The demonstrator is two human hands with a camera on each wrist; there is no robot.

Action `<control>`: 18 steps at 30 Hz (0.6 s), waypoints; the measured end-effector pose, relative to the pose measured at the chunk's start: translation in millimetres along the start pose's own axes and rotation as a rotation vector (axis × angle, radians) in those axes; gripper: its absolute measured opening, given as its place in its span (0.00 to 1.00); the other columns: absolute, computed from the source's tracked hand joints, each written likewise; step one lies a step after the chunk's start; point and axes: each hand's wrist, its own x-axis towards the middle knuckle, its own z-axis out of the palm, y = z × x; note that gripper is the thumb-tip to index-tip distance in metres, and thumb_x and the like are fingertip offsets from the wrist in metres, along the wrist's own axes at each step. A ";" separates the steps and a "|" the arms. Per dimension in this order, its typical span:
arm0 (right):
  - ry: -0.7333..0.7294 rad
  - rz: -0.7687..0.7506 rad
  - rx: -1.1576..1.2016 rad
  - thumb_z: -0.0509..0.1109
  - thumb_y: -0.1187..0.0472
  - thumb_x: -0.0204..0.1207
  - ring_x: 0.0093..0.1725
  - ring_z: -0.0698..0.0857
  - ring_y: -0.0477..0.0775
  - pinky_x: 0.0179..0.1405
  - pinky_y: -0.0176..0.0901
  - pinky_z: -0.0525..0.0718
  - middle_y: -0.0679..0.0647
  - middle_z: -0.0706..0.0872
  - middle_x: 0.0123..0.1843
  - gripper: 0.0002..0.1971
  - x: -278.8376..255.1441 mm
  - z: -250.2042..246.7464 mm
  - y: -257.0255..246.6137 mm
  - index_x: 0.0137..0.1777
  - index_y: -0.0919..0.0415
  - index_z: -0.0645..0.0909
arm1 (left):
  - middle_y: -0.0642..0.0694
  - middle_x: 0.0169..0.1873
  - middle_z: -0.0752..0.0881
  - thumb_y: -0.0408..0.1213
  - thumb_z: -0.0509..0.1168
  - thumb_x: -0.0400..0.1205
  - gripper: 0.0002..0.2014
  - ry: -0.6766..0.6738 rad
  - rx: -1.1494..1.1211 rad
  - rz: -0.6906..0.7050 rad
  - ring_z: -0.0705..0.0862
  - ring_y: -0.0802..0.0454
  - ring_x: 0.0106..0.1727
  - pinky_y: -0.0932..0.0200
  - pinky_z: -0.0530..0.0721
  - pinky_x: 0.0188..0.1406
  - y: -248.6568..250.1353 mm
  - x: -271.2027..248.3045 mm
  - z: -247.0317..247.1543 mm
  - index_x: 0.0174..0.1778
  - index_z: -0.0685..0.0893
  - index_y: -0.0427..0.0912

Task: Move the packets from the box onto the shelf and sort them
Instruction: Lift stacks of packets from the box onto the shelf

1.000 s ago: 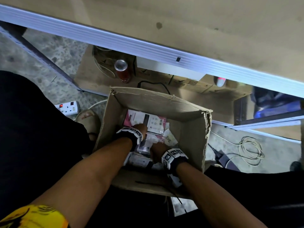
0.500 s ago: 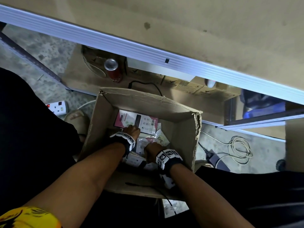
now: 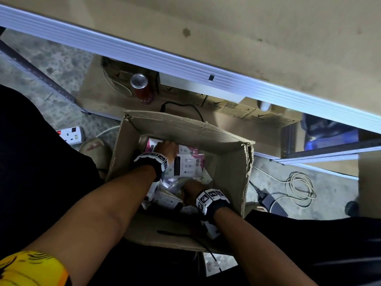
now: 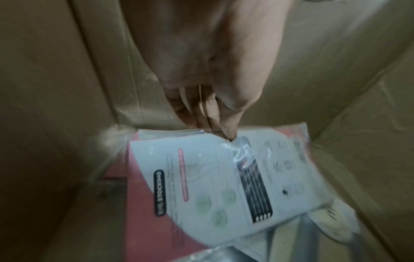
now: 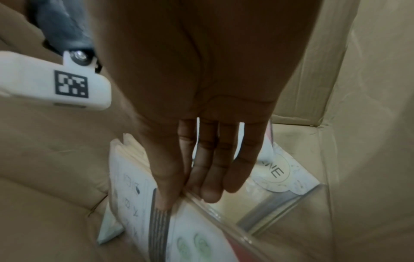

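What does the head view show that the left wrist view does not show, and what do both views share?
Only the head view shows the right hand, the shelf edge, the red can and the power strip. Only the left wrist view shows the fingertips pinching the top edge of the pink and white packet. Both show the left hand, that packet and the cardboard box.

A red can (image 3: 142, 89) stands near a white power strip (image 3: 71, 134) and coiled cable (image 3: 300, 185).
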 end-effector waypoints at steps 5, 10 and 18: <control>0.038 0.008 0.060 0.82 0.61 0.68 0.62 0.86 0.62 0.54 0.47 0.82 0.62 0.88 0.61 0.19 0.5 -1.1 5.0 0.58 0.64 0.87 | 0.39 0.71 0.78 0.29 0.63 0.83 0.12 0.011 0.045 0.000 0.73 0.39 0.75 0.44 0.78 0.67 -15.5 10.2 2.9 0.61 0.83 0.37; 0.053 0.022 0.095 0.80 0.63 0.68 0.61 0.87 0.62 0.55 0.47 0.85 0.61 0.89 0.59 0.14 0.3 -1.1 8.0 0.54 0.63 0.88 | 0.37 0.64 0.84 0.28 0.60 0.83 0.11 -0.080 0.103 0.037 0.83 0.37 0.65 0.44 0.83 0.59 -13.8 5.5 7.2 0.59 0.82 0.37; 0.019 0.017 0.057 0.77 0.62 0.69 0.59 0.87 0.62 0.61 0.56 0.86 0.61 0.89 0.57 0.10 0.4 -3.8 5.7 0.50 0.60 0.89 | 0.35 0.77 0.70 0.24 0.65 0.80 0.13 -0.100 0.244 0.117 0.77 0.35 0.73 0.44 0.80 0.67 -8.3 1.3 7.8 0.60 0.85 0.36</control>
